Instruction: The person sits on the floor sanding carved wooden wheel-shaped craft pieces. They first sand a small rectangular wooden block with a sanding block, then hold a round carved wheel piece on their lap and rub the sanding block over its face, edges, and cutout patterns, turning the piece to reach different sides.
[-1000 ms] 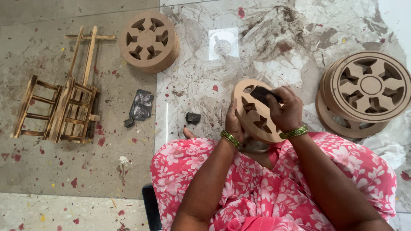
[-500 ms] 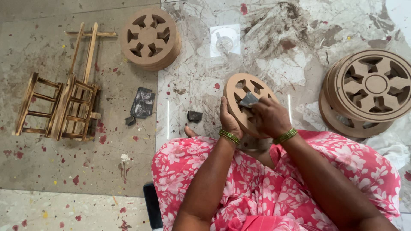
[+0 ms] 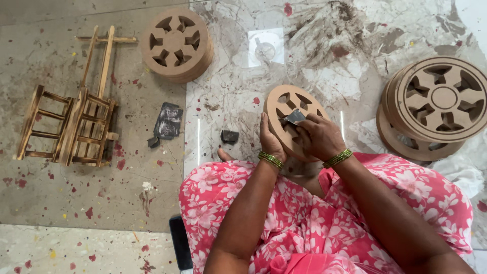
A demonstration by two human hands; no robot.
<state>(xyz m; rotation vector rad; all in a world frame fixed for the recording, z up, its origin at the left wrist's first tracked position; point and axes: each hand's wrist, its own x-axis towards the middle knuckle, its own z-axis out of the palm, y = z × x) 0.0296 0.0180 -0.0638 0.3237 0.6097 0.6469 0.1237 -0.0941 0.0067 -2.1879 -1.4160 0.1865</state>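
We see the floor (image 3: 101,203) first, a grey speckled slab on the left meeting a marbled, veined slab on the right. Over the lower right spreads a pink flowered garment (image 3: 304,218), covering the lap of the seated person. At the right edge stands a stack of wooden wheels (image 3: 436,106), round discs with cut-out spokes, the top one rimmed. On the left lies a small wooden cart frame (image 3: 71,122) with ladder-like sides and a long shaft. Above it, near the seam of the slabs, sits another stack of wheel discs (image 3: 176,43).

In the middle, just above the lap, we find the wooden wheel (image 3: 289,114) being worked, tilted up on its edge. The left hand (image 3: 269,139) clasps its left rim, fingers pressed together behind the disc and thumb on the face. The right hand (image 3: 317,137) rests on the wheel's face, its fingers bunched and pinching a small grey piece of sandpaper (image 3: 294,117) against the wood. Each wrist carries green bangles (image 3: 271,160).

Smaller still, a dark crumpled sheet (image 3: 167,122) lies on the grey slab, and a little dark scrap (image 3: 229,136) lies just left of the left hand.
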